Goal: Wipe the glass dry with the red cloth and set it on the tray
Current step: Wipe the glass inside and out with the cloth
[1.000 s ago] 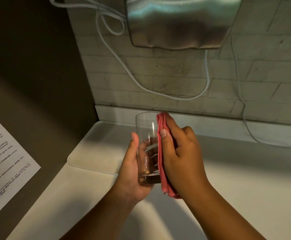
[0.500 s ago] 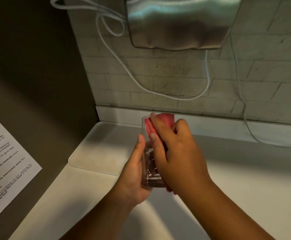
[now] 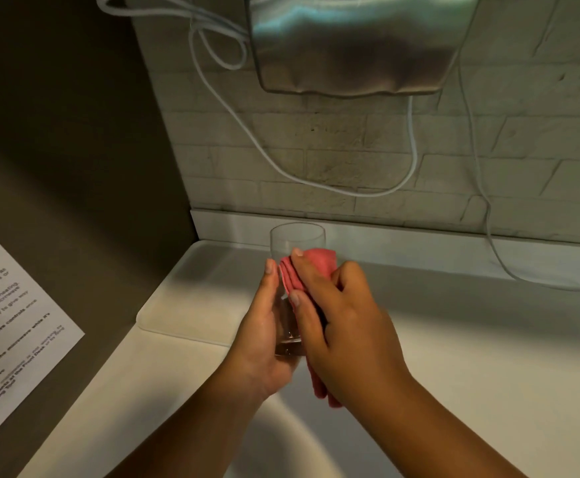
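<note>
A clear drinking glass (image 3: 297, 238) is held upright above the white counter, its lower half gripped by my left hand (image 3: 264, 334) from the left side. My right hand (image 3: 345, 326) presses a folded red cloth (image 3: 316, 262) against the glass's right side, fingers curled over the cloth; the cloth's tail hangs below my palm. A shallow white tray (image 3: 192, 298) lies on the counter just behind and left of the glass, with nothing on it.
A steel wall-mounted unit (image 3: 354, 43) hangs above, with white cables (image 3: 412, 157) looping down the tiled wall. A dark panel with a printed notice (image 3: 9, 312) stands at the left. The rounded rim of a basin (image 3: 281, 439) shows below my wrists.
My right hand with the cloth slid from the glass's rim and right edge around and down over its side. The glass stayed in my left hand, shifting slightly.
</note>
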The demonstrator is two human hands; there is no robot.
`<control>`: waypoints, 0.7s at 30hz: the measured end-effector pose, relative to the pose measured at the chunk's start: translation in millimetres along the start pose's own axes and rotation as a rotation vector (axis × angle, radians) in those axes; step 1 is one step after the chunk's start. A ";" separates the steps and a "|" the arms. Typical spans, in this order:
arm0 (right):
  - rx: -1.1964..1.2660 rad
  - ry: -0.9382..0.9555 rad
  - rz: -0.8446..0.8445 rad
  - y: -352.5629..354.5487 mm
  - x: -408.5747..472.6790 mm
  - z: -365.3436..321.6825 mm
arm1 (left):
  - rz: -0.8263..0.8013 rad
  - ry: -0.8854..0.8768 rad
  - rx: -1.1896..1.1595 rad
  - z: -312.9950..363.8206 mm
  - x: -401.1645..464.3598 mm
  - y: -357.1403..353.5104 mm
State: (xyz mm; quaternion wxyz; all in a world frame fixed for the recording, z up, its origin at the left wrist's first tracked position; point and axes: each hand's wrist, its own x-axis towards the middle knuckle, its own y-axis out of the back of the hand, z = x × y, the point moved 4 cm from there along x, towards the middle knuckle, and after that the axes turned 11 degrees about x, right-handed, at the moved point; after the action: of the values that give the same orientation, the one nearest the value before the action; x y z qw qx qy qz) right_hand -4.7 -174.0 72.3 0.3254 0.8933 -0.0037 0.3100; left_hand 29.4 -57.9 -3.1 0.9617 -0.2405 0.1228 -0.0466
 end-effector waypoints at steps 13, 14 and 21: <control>0.504 -0.204 0.160 -11.7 26.3 37.4 | 0.023 -0.069 -0.040 7.4 1.1 5.5; 0.515 -0.192 0.137 -15.7 20.0 34.5 | 0.032 -0.064 -0.043 10.1 1.3 6.9; 0.071 0.012 0.004 -19.8 1.0 12.3 | 0.034 0.011 0.012 4.6 3.9 18.9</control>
State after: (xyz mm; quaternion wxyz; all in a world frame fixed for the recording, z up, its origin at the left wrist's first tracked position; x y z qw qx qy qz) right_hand 7.0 -165.3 54.1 0.2930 0.9023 0.0075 0.3160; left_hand 34.9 -39.7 -9.0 0.9631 -0.2323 0.1317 -0.0324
